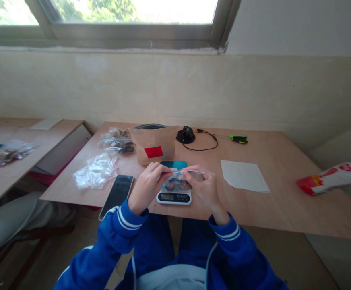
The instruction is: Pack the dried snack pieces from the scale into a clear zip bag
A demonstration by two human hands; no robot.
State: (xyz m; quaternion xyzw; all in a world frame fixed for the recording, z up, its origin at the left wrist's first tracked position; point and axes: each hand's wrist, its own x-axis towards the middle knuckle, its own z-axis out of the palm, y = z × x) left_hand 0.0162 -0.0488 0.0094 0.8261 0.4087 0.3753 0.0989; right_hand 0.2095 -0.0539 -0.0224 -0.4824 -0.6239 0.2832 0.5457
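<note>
Both hands pinch the top edge of a clear zip bag [177, 183] with dark brown pieces inside. My left hand [149, 184] grips the left end of its seal, and my right hand [204, 187] has the right end. Behind and under the bag is a small digital kitchen scale [173, 197] with a blue top and white front; I cannot tell whether the bag rests on it. A brown paper pouch [154, 141] with a red label stands just beyond the scale.
Left of the scale lie a phone [117, 195], a pile of clear bags [95, 171] and filled bags [117, 141]. To the right are a black cable [205, 148], a green-handled tool [237, 138], a white sheet [244, 176] and a red-and-white packet [332, 178]. Another person's leg [15, 219] shows at left.
</note>
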